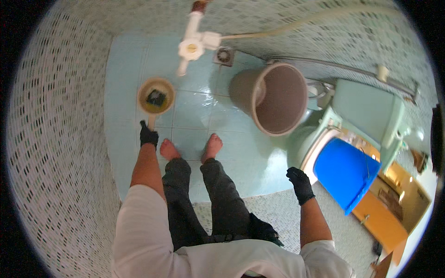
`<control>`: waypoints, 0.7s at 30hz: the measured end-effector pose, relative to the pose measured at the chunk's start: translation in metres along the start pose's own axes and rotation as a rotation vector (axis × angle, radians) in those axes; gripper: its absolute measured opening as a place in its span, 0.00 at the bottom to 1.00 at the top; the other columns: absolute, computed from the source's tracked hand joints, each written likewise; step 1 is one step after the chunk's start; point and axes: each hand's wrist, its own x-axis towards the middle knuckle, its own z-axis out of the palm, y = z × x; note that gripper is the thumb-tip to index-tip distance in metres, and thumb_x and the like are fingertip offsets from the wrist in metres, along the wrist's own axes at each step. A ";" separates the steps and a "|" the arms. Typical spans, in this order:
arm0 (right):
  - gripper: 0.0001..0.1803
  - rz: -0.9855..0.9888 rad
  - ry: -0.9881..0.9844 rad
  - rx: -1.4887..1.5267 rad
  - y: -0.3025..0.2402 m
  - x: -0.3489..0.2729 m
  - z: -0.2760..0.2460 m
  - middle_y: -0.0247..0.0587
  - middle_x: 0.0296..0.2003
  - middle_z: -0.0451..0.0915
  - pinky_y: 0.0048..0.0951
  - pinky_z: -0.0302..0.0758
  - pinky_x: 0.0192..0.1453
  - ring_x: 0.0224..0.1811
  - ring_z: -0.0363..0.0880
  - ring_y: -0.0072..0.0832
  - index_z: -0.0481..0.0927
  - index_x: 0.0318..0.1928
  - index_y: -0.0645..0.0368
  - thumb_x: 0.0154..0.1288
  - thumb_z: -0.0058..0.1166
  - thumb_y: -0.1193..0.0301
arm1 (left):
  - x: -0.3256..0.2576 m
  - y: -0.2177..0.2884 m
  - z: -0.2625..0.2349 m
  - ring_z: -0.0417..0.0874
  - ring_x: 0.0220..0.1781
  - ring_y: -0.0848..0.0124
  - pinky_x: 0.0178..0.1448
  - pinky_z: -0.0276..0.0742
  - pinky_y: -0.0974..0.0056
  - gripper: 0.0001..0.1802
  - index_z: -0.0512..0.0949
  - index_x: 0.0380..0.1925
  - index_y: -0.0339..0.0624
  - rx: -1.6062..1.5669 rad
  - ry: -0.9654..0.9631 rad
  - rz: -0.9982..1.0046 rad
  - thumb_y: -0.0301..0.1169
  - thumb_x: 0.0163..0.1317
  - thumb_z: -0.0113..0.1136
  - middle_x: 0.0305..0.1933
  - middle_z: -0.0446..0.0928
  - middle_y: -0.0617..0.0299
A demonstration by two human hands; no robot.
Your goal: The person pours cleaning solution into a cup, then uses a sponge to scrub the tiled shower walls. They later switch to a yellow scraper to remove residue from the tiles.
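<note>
My left hand point(149, 135), in a black glove, is closed around the short handle of a beige dipper point(140, 103). A dark, squarish thing point(155, 97) lies inside the dipper in yellowish liquid; what it is I cannot make out. On the other side, my right hand point(300, 184), also black-gloved, hangs with curled fingers and nothing visible in them. Closest to it are the toilet point(307, 155) and a bright blue panel or lid-like piece point(345, 169) lying over the toilet seat.
A large brown bucket point(243, 92) tilts beside the toilet, its mouth facing me. A white tap point(191, 47) with a pale hose point(296, 21) juts from the far wall above a floor drain point(224, 56). My bare feet stand on blue floor tiles point(190, 111) that look wet. An orange cabinet door point(382, 217) is at right.
</note>
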 end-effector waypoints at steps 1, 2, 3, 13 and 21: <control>0.16 -0.018 -0.006 -0.016 -0.008 -0.004 -0.005 0.41 0.44 0.79 0.28 0.75 0.48 0.45 0.78 0.26 0.75 0.49 0.64 0.62 0.53 0.71 | 0.007 -0.023 -0.004 0.77 0.47 0.57 0.52 0.73 0.56 0.42 0.47 0.66 0.48 -0.129 -0.084 -0.132 0.22 0.52 0.54 0.48 0.74 0.47; 0.16 0.063 -0.023 -0.040 -0.023 -0.012 -0.009 0.48 0.48 0.77 0.35 0.67 0.61 0.55 0.73 0.40 0.78 0.47 0.60 0.63 0.49 0.63 | 0.003 -0.026 -0.005 0.77 0.48 0.57 0.53 0.72 0.57 0.45 0.43 0.68 0.48 -0.176 -0.111 -0.146 0.21 0.52 0.54 0.51 0.72 0.46; 0.17 0.050 0.001 -0.079 -0.033 -0.022 -0.016 0.48 0.48 0.77 0.35 0.67 0.61 0.54 0.73 0.40 0.78 0.46 0.60 0.63 0.50 0.63 | -0.004 -0.027 -0.007 0.77 0.49 0.58 0.53 0.72 0.58 0.48 0.39 0.70 0.49 -0.223 -0.145 -0.160 0.21 0.52 0.53 0.54 0.71 0.45; 0.19 0.047 0.278 0.152 -0.035 -0.159 -0.115 0.49 0.46 0.79 0.33 0.71 0.56 0.49 0.77 0.38 0.79 0.46 0.62 0.60 0.53 0.61 | -0.124 0.077 -0.138 0.72 0.58 0.54 0.60 0.69 0.57 0.47 0.41 0.69 0.44 -0.154 -0.134 0.178 0.23 0.53 0.56 0.62 0.64 0.43; 0.10 -0.011 0.548 0.819 0.006 -0.243 -0.228 0.34 0.22 0.74 0.25 0.70 0.27 0.23 0.72 0.23 0.76 0.30 0.56 0.62 0.51 0.64 | -0.220 0.096 -0.269 0.71 0.60 0.54 0.59 0.69 0.59 0.42 0.53 0.66 0.37 0.064 -0.014 0.332 0.26 0.50 0.59 0.60 0.66 0.41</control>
